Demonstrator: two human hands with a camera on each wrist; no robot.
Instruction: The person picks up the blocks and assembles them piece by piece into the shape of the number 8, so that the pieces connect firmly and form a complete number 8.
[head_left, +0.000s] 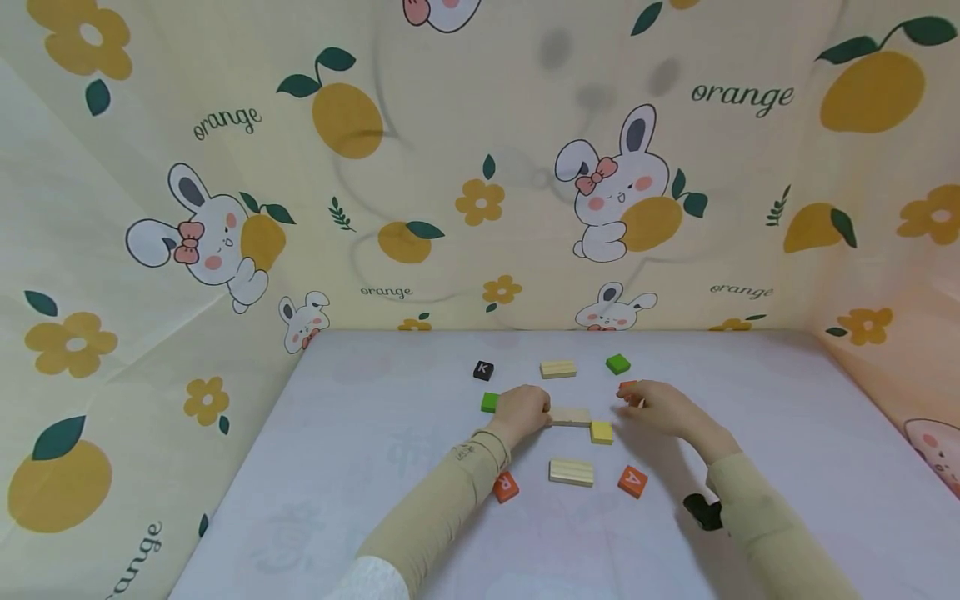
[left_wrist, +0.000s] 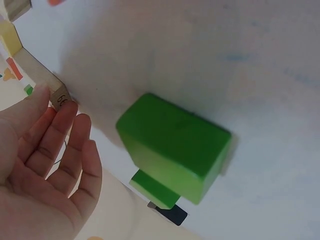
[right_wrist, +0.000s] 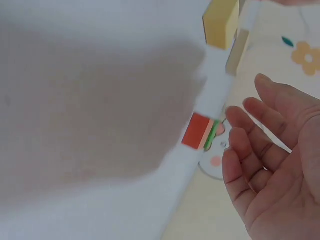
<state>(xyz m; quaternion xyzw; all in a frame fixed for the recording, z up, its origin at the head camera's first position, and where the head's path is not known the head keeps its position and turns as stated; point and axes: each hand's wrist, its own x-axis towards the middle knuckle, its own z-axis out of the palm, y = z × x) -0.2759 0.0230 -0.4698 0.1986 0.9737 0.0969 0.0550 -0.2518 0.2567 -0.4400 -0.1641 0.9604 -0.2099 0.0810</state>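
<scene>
My left hand [head_left: 522,414] is over the middle of the table and pinches the near end of a plain wooden block [head_left: 572,417] between thumb and fingertips. A number is marked on that end of the block in the left wrist view. Close by that hand stands a large-looking green block [left_wrist: 170,140], with a smaller-looking green block [left_wrist: 156,189] behind it. The right hand [head_left: 663,408] hovers with loosely bent fingers and nothing in them. Just past its fingertips lies a red block [right_wrist: 196,131]. A yellow block [head_left: 602,432] touches the wooden block's right end.
Farther back are a black block marked K [head_left: 483,370], a wooden block [head_left: 558,369] and a green block [head_left: 618,363]. Nearer lie an orange block marked R [head_left: 506,487], another wooden block [head_left: 572,472] and an orange block marked A [head_left: 633,482]. A printed cloth [head_left: 480,267] walls the back.
</scene>
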